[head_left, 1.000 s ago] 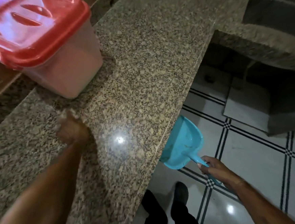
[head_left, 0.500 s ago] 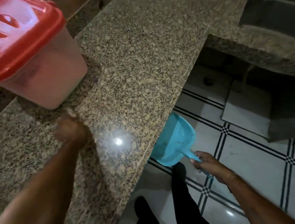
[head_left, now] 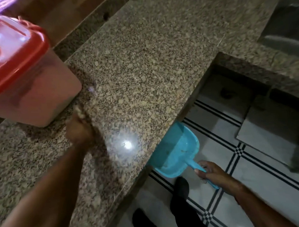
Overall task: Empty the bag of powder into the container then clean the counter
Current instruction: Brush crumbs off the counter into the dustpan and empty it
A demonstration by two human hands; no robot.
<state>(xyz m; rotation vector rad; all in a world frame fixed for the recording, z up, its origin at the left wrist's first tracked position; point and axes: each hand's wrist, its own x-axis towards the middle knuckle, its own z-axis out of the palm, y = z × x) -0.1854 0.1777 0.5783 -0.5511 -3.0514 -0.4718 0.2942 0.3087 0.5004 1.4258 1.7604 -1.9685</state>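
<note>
The container point(head_left: 42, 96) stands toward the counter's point(head_left: 158, 59) back left corner with its red lid point(head_left: 12, 58) fitted on, so pouring looks finished and the work is now the cleaning; the bag itself is not in view. The left hand point(head_left: 80, 129) rests low on the stone just in front of the container's near corner, pale powder point(head_left: 80, 110) clinging at its fingertips. It seems placed there to drag the spill toward the front edge. Motion blur hides whether its fingers are straight or curled, so its grip cannot be told. The right hand point(head_left: 214, 172) is wrapped around the handle of a blue dustpan point(head_left: 176, 147), thumb on top. It holds the pan's open mouth tucked up against and slightly under the counter's front edge, over the tiled floor point(head_left: 258, 185), so whatever is pushed off lands in the pan, not on the tiles. A few pale specks already lie inside the pan. The next sweep likely needs the hand to travel straight toward the pan's mouth, since the pan is narrow and powder sliding off to either side would miss it.
</note>
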